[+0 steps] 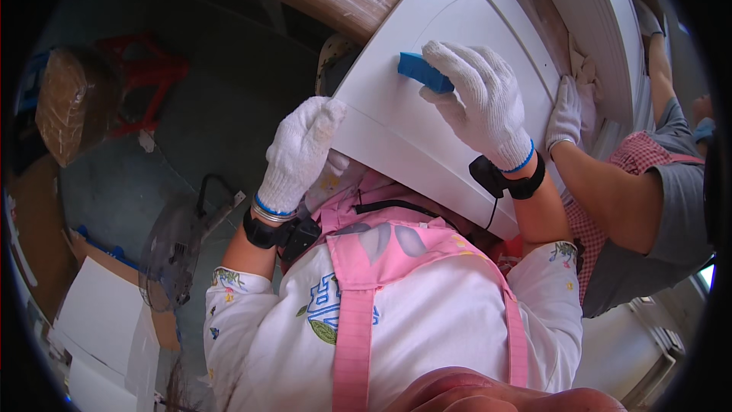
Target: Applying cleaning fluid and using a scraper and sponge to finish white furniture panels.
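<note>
A dusty grey workshop floor (pixel 229 107) spreads below, with a fan (pixel 171 248) and white boards (pixel 99 320) lying on it. Close in, the left hand (pixel 297 152) curls over the lower edge of a white panel (pixel 427 137). The right hand (pixel 480 103) pinches a blue block (pixel 421 71) flat against the panel face. Beyond, a co-worker's gloved hand (pixel 566 114) presses a cloth (pixel 587 84) at the far edge.

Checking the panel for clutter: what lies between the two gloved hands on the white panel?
In the head view, only bare white panel lies between the left hand and the right hand.
</note>
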Demonstrator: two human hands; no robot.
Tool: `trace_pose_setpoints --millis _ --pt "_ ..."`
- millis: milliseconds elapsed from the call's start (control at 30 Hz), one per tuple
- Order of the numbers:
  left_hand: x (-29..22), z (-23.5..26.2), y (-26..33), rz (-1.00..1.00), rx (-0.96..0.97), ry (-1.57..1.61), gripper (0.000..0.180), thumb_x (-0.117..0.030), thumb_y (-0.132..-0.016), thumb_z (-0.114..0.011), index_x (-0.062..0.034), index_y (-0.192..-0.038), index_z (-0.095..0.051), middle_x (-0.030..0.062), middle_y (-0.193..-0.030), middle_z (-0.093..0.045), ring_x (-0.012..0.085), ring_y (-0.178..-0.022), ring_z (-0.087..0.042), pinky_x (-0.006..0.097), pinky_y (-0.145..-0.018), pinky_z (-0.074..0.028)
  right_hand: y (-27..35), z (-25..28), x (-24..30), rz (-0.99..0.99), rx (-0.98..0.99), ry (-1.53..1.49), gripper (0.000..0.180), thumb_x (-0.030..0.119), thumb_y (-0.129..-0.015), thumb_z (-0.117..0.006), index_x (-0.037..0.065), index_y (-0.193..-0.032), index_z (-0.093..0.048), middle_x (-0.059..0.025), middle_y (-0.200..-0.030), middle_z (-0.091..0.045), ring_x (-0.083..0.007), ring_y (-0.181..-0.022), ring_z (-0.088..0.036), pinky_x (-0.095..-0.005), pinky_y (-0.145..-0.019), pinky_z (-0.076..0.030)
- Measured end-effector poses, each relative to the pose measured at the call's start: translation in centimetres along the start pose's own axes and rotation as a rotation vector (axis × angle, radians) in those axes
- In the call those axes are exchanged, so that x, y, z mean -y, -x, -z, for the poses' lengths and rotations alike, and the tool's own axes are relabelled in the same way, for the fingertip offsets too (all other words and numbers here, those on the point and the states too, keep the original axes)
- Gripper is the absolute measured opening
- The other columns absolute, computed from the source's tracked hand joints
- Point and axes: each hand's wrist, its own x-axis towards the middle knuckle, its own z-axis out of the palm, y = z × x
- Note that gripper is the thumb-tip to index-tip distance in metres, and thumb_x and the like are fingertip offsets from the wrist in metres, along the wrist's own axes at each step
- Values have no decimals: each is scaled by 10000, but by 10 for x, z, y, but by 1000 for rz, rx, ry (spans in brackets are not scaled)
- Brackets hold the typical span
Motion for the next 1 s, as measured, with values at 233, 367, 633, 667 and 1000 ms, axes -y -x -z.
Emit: trace_pose_setpoints --millis 233,367,633,667,1000 --pt "-5 -4 1 16 -23 -42 428 -430 -1043 -488 -19 -1015 -603 9 -726 -622 52 -529 -581 184 -490 -479 0 1 -11 -14 -58 59 487 183 -755 -774 80 -1205 -620 -110 -1101 -683 -314 -914 -653 -412 -804 -521" --pt "-4 -3 0 9 -9 -48 425 -426 -1044 -487 -17 -1016 -602 13 -723 -624 55 -529 -583 186 -492 -479 -4 1 -10 8 -10 65 492 169 -756 -770 88 -1216 -615 -110 -1099 -681 -310 -924 -652 -411 -809 -522" --pt "-3 -3 0 13 -15 -75 432 -430 -1042 -486 -15 -1019 -607 17 -719 -622 61 -528 -581 197 -498 -482 -8 4 -15 31 -24 94 477 162 -762 -762 100 -1214 -621 -96 -1105 -678 -304 -939 -648 -414 -793 -532" --pt "-4 -3 0 11 -14 -77 432 -430 -1042 -486 -15 -1019 -607 17 -719 -622 61 -528 -581 197 -498 -482 -8 3 -15 49 -8 101 472 160 -763 -760 103 -1211 -624 -96 -1103 -678 -304 -937 -647 -415 -794 -532" --pt "-4 -4 0 42 -24 -35 449 -449 -1032 -500 -13 -1028 -607 18 -735 -627 63 -528 -590 196 -487 -492 -11 6 -30 33 -29 124 479 167 -772 -753 104 -1226 -614 -89 -1101 -676 -296 -939 -647 -405 -811 -532"
